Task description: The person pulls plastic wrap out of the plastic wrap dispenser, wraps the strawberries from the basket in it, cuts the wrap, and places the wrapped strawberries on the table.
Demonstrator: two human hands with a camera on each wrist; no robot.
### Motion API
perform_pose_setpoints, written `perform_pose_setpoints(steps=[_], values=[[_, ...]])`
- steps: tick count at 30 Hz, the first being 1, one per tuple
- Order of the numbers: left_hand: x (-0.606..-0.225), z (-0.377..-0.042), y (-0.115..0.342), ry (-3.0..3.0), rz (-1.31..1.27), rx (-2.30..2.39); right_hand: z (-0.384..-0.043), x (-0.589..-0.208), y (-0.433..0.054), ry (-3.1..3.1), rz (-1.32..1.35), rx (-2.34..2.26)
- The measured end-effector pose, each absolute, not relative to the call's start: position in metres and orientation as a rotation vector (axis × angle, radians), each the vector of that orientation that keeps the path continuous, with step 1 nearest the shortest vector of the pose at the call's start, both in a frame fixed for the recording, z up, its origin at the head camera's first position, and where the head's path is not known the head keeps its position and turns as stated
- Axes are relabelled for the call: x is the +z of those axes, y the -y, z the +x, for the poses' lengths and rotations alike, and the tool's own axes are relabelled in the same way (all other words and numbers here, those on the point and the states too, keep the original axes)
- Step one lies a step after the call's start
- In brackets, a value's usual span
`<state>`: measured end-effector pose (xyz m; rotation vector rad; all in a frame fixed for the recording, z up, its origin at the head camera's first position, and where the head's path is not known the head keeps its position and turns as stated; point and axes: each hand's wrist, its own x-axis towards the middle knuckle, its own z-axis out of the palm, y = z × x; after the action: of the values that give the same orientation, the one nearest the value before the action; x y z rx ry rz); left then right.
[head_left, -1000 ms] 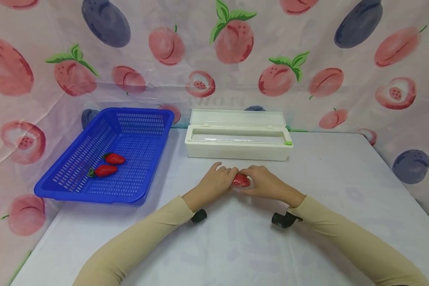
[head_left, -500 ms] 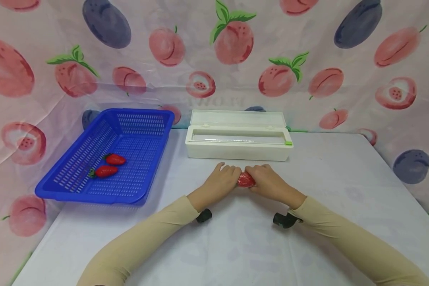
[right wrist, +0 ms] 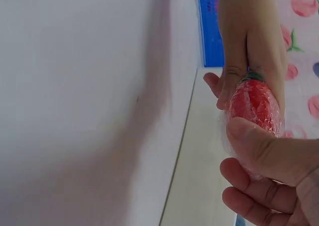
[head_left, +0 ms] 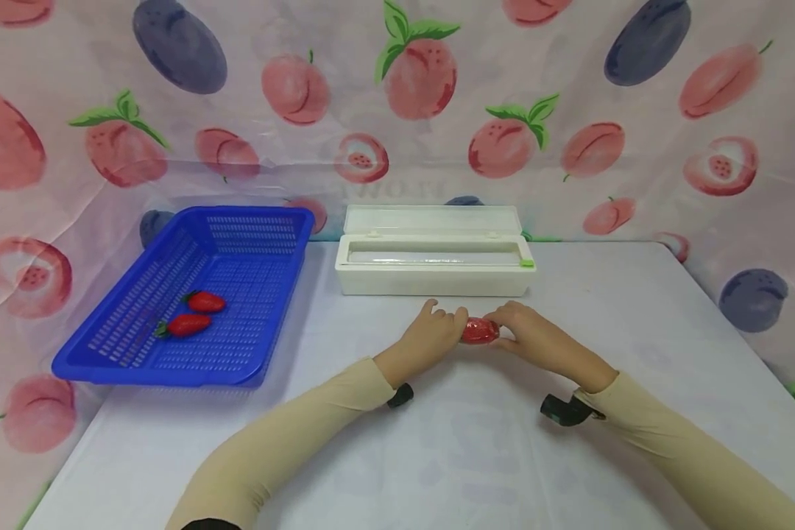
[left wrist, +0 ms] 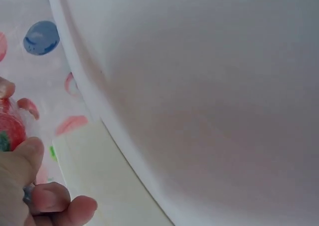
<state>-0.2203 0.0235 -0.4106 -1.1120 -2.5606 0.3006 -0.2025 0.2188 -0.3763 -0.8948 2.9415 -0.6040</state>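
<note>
A red strawberry (head_left: pixel 480 330) wrapped in clear film is held above the white table, in front of the box. My left hand (head_left: pixel 430 337) pinches its green-capped end. The right hand (head_left: pixel 536 335) holds its other end, and in the right wrist view the right thumb (right wrist: pixel 251 138) presses on the crinkled film. Part of the wrapped strawberry (left wrist: pixel 11 131) appears at the left edge of the left wrist view, between fingertips of both hands. Some of the left fingers are hidden behind the strawberry in the right wrist view.
Behind the hands stands a white film dispenser box (head_left: pixel 437 280) with its lid up and a roll inside. At left, a blue plastic basket (head_left: pixel 228 379) contains two strawberries (head_left: pixel 205 301). A fruit-print cloth (head_left: pixel 424 162) hangs behind the table.
Both hands have shifted to the right with the wrapped strawberry, and more of it shows between them. The box and the basket stay in place; the head view has turned slightly.
</note>
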Motion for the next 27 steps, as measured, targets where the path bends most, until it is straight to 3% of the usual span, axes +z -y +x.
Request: perform_pose_setpoints(steps=[11, 27], values=[[-0.395, -0.234, -0.075, 2.645, -1.334, 0.062, -0.193, -0.363, -0.282, -3.141, -0.812, -0.458], [-0.398, -0.251, -0.173, 2.68, -1.318, 0.123, -0.195, -0.379, -0.375, -3.275, -0.706, -0.394]])
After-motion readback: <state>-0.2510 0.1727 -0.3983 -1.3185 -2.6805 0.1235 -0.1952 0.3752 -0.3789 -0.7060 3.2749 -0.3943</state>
